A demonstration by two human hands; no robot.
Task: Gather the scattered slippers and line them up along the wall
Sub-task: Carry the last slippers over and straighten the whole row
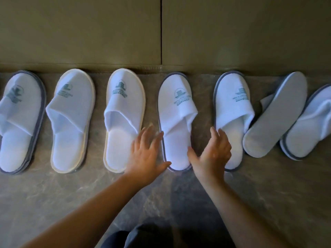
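Veined stone floor (59,196) (slippers (176,120) toe-first against olive wall (80,29))

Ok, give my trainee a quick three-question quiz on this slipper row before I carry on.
1. True or false: every slipper by the wall lies sole down.
2. Which slipper do the left hand and right hand flank?
A. a cream-edged one
B. a grey-edged one
C. the flipped one
3. How many slippers have cream edging?

Key:
1. False; the flipped slipper shows its sole.
2. B, the grey-edged slipper.
3. Two: the left cream slipper and its neighbour.
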